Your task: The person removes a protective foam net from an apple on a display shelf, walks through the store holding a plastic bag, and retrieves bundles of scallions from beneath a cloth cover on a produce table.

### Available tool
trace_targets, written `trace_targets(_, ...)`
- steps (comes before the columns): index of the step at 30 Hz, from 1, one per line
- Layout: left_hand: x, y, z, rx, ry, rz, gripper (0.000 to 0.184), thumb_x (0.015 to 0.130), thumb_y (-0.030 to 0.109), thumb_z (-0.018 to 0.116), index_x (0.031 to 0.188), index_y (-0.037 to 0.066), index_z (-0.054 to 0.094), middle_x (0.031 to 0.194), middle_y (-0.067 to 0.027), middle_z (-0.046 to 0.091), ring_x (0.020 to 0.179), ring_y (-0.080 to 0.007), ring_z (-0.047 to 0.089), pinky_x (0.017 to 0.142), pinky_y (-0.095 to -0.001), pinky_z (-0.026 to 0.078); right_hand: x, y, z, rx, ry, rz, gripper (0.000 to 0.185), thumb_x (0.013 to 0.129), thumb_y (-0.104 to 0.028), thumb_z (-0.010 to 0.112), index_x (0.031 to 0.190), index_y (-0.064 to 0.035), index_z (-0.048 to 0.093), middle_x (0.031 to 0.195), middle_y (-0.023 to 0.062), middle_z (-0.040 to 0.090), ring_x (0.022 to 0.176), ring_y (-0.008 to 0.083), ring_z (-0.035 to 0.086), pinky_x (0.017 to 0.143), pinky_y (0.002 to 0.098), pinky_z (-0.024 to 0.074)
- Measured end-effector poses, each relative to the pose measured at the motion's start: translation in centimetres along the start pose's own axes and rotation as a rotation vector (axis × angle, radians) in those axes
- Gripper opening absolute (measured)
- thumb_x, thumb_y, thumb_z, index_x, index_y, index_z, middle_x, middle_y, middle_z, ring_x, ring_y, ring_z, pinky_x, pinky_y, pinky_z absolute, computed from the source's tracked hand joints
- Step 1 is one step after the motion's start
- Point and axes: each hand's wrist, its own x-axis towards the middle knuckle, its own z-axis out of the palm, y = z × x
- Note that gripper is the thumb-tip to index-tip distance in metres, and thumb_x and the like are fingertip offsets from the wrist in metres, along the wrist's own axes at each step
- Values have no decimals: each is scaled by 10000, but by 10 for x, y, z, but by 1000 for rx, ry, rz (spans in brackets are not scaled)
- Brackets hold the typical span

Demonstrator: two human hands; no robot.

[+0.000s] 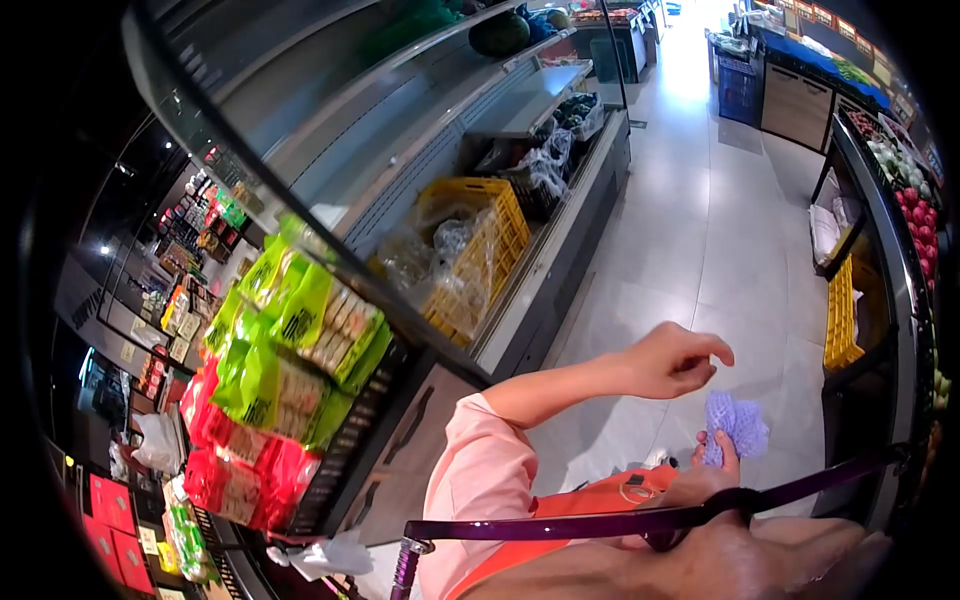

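Note:
My left hand [678,360] reaches out over the grey floor at the end of a pink sleeve [465,470]. Its fingers are loosely curled, the forefinger stands apart from the thumb, and nothing shows in it. Lower and to the right, my right hand [712,468] pinches a lavender mesh piece [735,428] that looks like a foam fruit net. The net bunches up above the thumb and fingers. An orange apron [600,500] lies behind that hand, and a dark purple strap or bar [580,522] crosses the view in front of my body.
A shelf unit [590,215] on the left holds a yellow crate [510,225] with plastic bags. Green and red packages [265,390] are stacked nearer. Along the right runs a produce stand [890,200] with another yellow crate [842,315] underneath. A tiled aisle [665,200] leads ahead between them.

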Motion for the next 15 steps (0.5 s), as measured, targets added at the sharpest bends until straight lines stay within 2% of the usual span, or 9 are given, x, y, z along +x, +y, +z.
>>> trace_targets(2, 36, -55, -8, 214, -51, 59, 232, 744, 5, 576, 971, 48, 597, 585, -60, 536, 495, -197, 518, 498, -313, 409, 47, -21, 7, 11, 3, 14, 209, 837, -189, 598, 984, -63, 519, 812, 103, 599, 576, 142, 562, 441, 257, 427)
trace_targets(5, 69, -151, -18, 373, -70, 55, 242, 736, 50, 594, 978, 55, 600, 628, -82, 570, 581, -264, 567, 550, -377, 438, 118, -59, 21, 34, -54, 15, 221, 834, -194, 602, 984, -65, 504, 802, 100, 595, 572, 141, 561, 429, 254, 421)
trace_targets(8, 73, -234, -37, 467, -86, -200, 248, 747, 86, 577, 992, 54, 597, 678, -105, 595, 651, -293, 585, 592, -404, 451, 188, -103, 72, 11, -36, -76, 208, 839, -199, 598, 972, -67, 508, 802, 96, 598, 576, 141, 564, 432, 256, 422)
trace_targets(9, 64, -254, -43, 455, -38, -280, 243, 756, 105, 573, 992, 52, 598, 691, -111, 601, 664, -296, 587, 603, -406, 452, 212, -117, 88, -6, -9, -50, 209, 838, -193, 603, 981, -65, 520, 810, 92, 602, 583, 141, 567, 455, 255, 429)
trace_targets(13, 26, -320, -69, 347, 241, -632, 262, 781, 172, 557, 1007, 46, 602, 746, -129, 627, 699, -292, 602, 636, -385, 466, 305, -161, 162, -62, -124, 16, 173, 826, -176, 629, 943, -73, 555, 796, 86, 612, 576, 141, 572, 487, 245, 462)
trace_targets(15, 12, -332, -88, 240, 323, -910, 270, 779, 180, 556, 1006, 46, 613, 762, -123, 635, 711, -264, 615, 646, -358, 472, 349, -174, 200, -133, -149, 50, 193, 826, -173, 627, 967, -65, 553, 807, 93, 613, 583, 144, 568, 497, 250, 446)
